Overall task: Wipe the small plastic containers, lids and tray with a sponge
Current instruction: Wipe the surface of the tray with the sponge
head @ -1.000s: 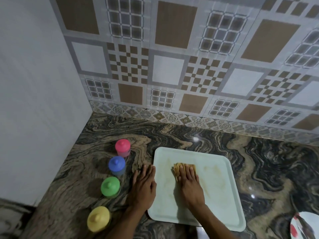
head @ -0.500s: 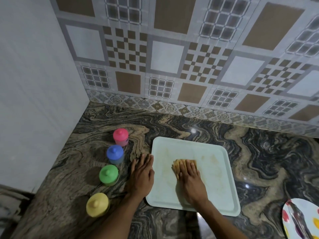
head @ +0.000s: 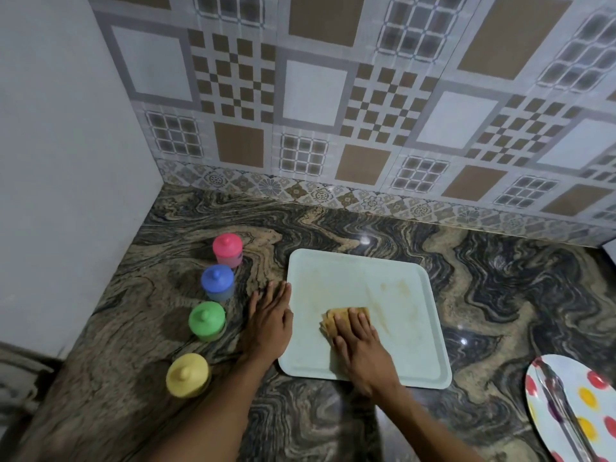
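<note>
Sponge (head: 330, 319) drawn nearer on tray (head: 333, 278), right hand (head: 361, 348) pressing it with flat fingers; left hand (head: 270, 323) flat on counter (head: 500, 295) at tray's edge.

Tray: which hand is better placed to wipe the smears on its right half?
Right: the right hand presses the sponge on the tray beside those smears; the left hand lies flat at the tray's left edge.

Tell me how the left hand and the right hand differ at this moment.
The left hand lies flat on the counter beside the tray; the right hand is over the tray. The left hand holds nothing; the right hand presses the sponge down. Both have fairly straight fingers, palms down.
</note>
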